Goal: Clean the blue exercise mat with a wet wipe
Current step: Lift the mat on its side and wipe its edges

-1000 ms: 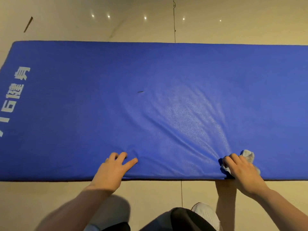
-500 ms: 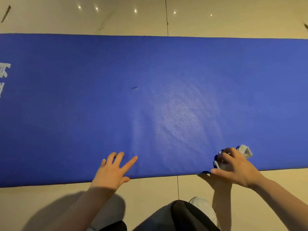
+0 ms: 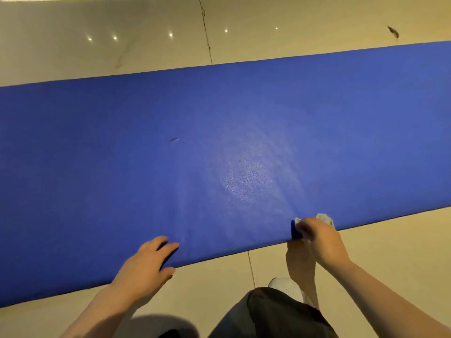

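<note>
A blue mat (image 3: 219,147) lies flat on a pale tiled floor (image 3: 366,259), running across the whole view and tilted so its right end sits higher in the picture. Both hands are at the near long edge of the mat.

The left hand (image 3: 146,262) rests on that edge with the fingers laid over the top of the mat and the thumb tucked at the rim, so it grips the edge itself.

The right hand (image 3: 319,237) is further along the same edge, fingers curled round a crumpled pale wipe (image 3: 324,218). The wipe is pressed against the mat just inside the near edge, and bits of it stick out past the knuckles on the far side. The hand is blurred, so the exact lie of each finger cannot be told.

A shinier patch shows on the mat beyond the right hand, and a small dark mark (image 3: 173,139) sits near the middle of the mat. Below, a dark trouser leg (image 3: 280,313) and a white shoe (image 3: 288,287) stand on the floor.
</note>
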Demonstrator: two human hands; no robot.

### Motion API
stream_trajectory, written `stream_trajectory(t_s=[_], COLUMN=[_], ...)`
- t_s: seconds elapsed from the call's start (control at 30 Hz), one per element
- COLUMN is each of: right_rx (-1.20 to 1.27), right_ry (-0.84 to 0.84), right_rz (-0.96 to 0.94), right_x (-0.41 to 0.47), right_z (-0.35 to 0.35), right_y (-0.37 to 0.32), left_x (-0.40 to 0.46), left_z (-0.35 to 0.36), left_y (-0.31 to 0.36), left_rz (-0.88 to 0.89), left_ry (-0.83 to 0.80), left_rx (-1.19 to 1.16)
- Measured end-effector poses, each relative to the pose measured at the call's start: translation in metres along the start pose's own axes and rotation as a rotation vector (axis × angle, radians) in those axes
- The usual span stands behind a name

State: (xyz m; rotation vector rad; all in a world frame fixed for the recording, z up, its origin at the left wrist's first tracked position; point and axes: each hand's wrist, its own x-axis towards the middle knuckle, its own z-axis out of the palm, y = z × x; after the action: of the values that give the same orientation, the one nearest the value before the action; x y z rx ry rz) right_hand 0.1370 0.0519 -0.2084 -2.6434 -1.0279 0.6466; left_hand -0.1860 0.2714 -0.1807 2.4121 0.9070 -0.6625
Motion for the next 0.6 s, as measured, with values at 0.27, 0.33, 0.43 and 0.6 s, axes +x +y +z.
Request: stream_trajectory(t_s=[0.27,0.33,0.43,0.6], right_rx=[0.631,0.758,0.883,1.078], right_ry=[0.155,0.181,0.249,0.410], right_rz=[-0.139,-0.193,-0.230,-0.192], right_x=[-0.056,-0.076,-0.110,-0.177], right_z=[-0.112,-0.149,-0.198,-0.249], right_y=[-0.055,-0.057,-0.052,-0.017], left_x=[-0.026,-0.034,-0.060,-0.104], left_z=[-0.104,-0.135,-0.156,-0.162], left_y=[0.113,0.163,0.231,0.329], left_rz=[0.158,0.284,0.465,0.605], left_ry=[0.096,0.127,0.060,-0.015], left_rx=[-0.252,-0.348,-0.344,-0.308])
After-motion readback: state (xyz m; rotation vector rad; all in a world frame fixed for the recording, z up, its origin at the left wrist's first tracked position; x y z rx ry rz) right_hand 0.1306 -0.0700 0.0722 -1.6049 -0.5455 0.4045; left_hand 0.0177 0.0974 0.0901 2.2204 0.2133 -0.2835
